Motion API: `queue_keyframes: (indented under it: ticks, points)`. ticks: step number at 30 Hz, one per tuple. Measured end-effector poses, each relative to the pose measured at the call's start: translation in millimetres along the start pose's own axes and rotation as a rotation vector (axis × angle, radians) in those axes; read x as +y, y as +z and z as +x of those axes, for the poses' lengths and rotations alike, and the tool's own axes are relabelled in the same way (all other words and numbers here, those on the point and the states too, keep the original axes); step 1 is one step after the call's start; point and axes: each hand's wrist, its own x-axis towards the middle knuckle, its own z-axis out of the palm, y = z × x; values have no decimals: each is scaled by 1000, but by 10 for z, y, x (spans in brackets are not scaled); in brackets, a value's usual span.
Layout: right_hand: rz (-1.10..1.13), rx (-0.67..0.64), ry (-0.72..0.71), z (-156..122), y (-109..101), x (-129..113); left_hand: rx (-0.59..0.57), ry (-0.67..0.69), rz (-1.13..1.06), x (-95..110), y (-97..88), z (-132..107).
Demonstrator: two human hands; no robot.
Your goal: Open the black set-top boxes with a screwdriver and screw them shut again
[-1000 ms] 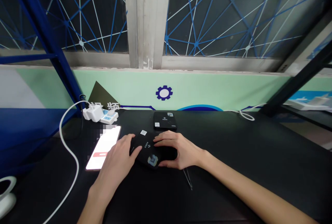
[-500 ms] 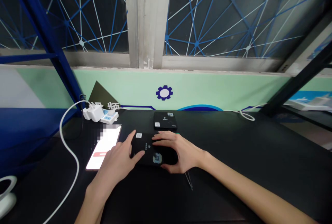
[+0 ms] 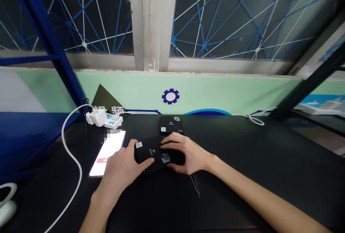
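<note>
Black box (image 3: pixel 149 154) (inside hidden): left hand (image 3: pixel 126 163) and right hand (image 3: pixel 187 155) grip it.

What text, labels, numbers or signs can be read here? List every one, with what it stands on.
"频": white character on the green wall; the character to its left is partly hidden.
Purple gear sign: same wall, no lettering.
Held black box: logo, small print, square code label; too small to read.
Rear black box: the same, unreadable.
Phone: screen washed out, no words readable.
</note>
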Motion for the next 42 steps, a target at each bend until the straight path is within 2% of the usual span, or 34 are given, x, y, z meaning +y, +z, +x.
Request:
queue_keyframes:
  ticks: [4,9,23,28,35,42]
  points:
    - [-54,52,-8,-9,3,29,59,-122,14,73,-25,-3]
    - [-143,79,-15,-11,31,51,86,-176,30,49,-23,2]
    - [-182,90,-20,-5,59,27,121,-141,82,-29,19,50]
    - [-119,77,-34,-1,85,-2,118,-107,48,-44,50,51]
    - [-94,56,-63,9,113,-45,92,-141,-59,-68,59,77]
    - [-97,6,58,-12,169,-87,146,-82,-2,-61,53,58]
